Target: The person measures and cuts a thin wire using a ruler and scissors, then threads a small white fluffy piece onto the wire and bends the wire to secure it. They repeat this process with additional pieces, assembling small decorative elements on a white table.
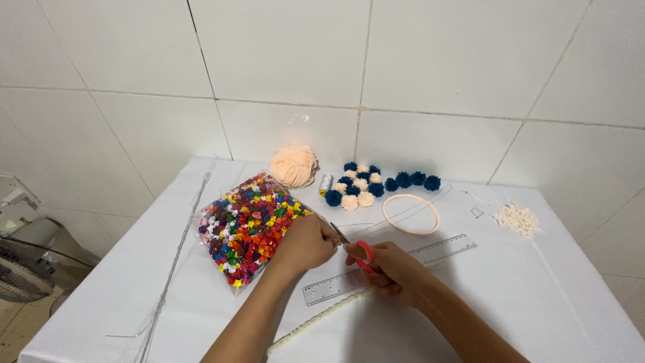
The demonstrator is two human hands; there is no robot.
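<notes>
While the right hand [393, 265] is clamping red scissors [356, 250], the left hand [308, 242] is pinching something unseen beside the blades, risking a nicked finger.

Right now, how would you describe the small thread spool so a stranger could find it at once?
Start at the white table and go to its far edge by the tiled wall. The thread spool stands there between the peach yarn ball and the cluster of blue and cream pompoms. Unlike its fluffy neighbours, it is a smooth, pale little cylinder.
</notes>
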